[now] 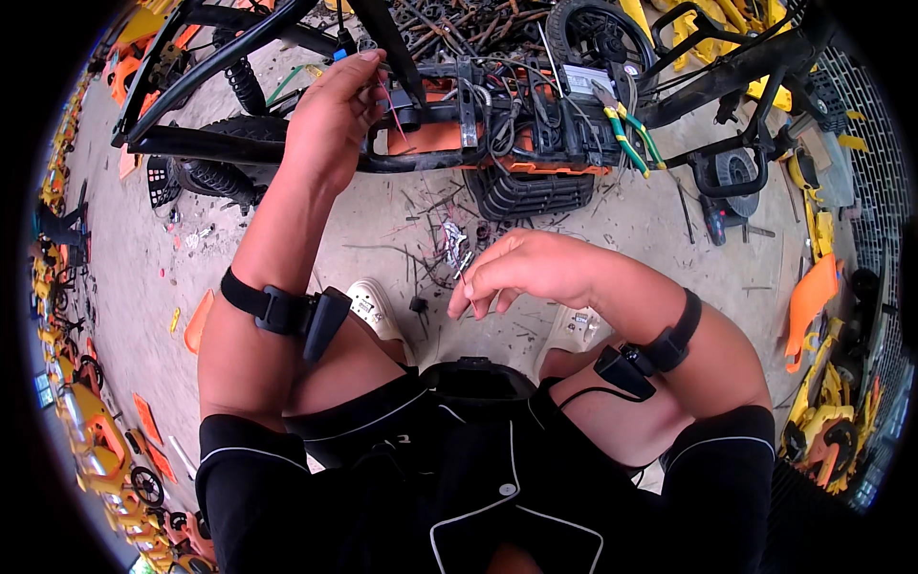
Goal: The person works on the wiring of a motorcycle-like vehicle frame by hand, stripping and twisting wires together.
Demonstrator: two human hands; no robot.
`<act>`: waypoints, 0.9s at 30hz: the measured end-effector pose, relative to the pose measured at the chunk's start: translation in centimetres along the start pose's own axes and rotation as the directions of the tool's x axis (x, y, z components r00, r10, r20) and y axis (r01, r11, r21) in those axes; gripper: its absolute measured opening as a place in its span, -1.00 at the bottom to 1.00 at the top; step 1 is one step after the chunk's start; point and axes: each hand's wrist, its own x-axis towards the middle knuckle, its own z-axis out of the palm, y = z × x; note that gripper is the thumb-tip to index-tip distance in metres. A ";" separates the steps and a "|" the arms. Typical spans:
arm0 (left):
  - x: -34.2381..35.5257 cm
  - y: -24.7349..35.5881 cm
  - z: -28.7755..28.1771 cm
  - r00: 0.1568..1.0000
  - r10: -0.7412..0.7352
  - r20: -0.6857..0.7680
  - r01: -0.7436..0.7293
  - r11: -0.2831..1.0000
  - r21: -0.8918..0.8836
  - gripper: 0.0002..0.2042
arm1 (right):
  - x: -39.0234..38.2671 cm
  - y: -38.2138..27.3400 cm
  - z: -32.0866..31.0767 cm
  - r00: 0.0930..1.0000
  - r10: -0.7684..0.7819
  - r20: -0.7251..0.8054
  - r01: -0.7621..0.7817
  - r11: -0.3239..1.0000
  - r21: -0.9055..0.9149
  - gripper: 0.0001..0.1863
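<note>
A black vehicle frame (pixel 210 145) lies across the far side, with a bundle of cables (pixel 507 124) and an orange panel (pixel 430 140) in it. My left hand (pixel 330 120) is raised to the frame with its fingers closed; what they pinch is hidden. A thin red wire (pixel 393 107) runs beside those fingers, and a small blue connector (pixel 339 55) shows just past them. Over the floor, nearer my body, my right hand (pixel 531 273) is closed in a pinch. A thin, light piece (pixel 465 267) sticks up from its fingertips, too small to name.
Pliers (pixel 626 134) with green and yellow handles rest on the frame's right part. A power drill (pixel 712 220) stands on the floor beside a grey coil (pixel 736 172). Scraps (pixel 454 239) litter the concrete between my feet and a black crate (pixel 526 194). Orange and yellow panels line both sides.
</note>
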 end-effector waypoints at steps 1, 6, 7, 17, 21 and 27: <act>0.1 0.0 -0.1 1.000 -0.001 -0.007 0.001 1.000 0.011 -0.75 | 0.1 0.0 -0.1 1.000 0.006 -0.010 -0.006 1.000 -0.001 -0.68; 0.1 0.2 -0.3 1.000 0.001 -0.024 0.000 1.000 0.029 -0.76 | 0.1 0.1 -0.3 0.999 0.006 -0.037 -0.008 0.999 -0.041 -0.68; 0.1 0.2 -0.3 1.000 0.002 -0.021 -0.001 0.999 0.034 -0.76 | 0.2 0.1 -0.3 0.999 0.005 -0.045 -0.008 0.999 -0.052 -0.68; -1.3 1.1 1.3 0.999 -0.015 0.048 0.012 0.998 0.063 -0.73 | 0.2 0.7 -1.6 0.991 -0.035 -0.130 -0.009 0.948 -0.318 -0.72; -1.4 1.1 1.2 0.998 -0.035 0.059 0.032 0.999 0.044 -0.71 | 0.1 0.2 -1.8 0.983 -0.027 -0.179 -0.049 0.912 -0.407 -0.74; -1.5 1.3 1.0 0.994 -0.065 0.091 0.066 0.998 -0.011 -0.70 | 0.4 1.1 -2.4 0.974 -0.092 -0.205 -0.011 0.893 -0.450 -0.70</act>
